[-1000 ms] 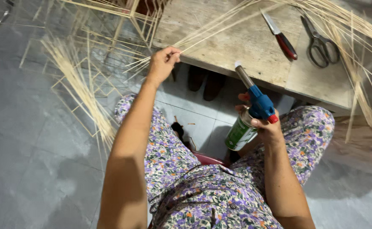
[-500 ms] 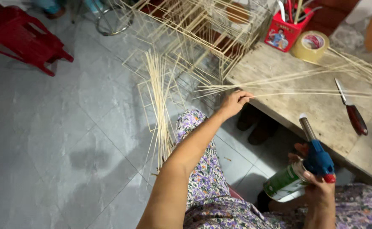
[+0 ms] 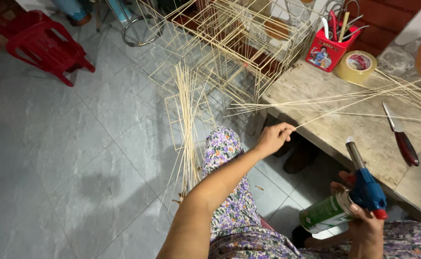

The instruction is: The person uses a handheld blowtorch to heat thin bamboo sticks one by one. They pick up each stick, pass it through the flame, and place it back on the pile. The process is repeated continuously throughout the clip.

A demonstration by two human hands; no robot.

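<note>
Two bare hands work over a grey tiled floor [image 3: 76, 158], seen from above. The left hand [image 3: 274, 139] reaches forward with its fingertips pinched shut on the near end of one thin bamboo stick [image 3: 344, 108], which slants up and to the right across a worn wooden table [image 3: 364, 153], among a loose fan of similar sticks [image 3: 316, 101] lying on the tabletop. The right hand [image 3: 364, 225], low at the right, is wrapped closed around a blue-headed gas torch [image 3: 364, 184] fixed to a green gas canister [image 3: 323, 214]; the metal nozzle points up toward the table edge. At the back of the table stands a red square pen holder [image 3: 326, 52] holding scissors, a pencil and other tools packed upright, just beside a roll of tan packing tape [image 3: 358, 66]. A red-handled knife [image 3: 401, 139] lies on the table's right side. Left of the table, open box-shaped frames of bamboo sticks [image 3: 239, 48] are stacked on the floor, with a bundle of loose sticks [image 3: 189, 124] leaning against them beside the person's floral-clothed knee [image 3: 222, 146]. A red plastic stool [image 3: 42, 45] sits at upper left.
</note>
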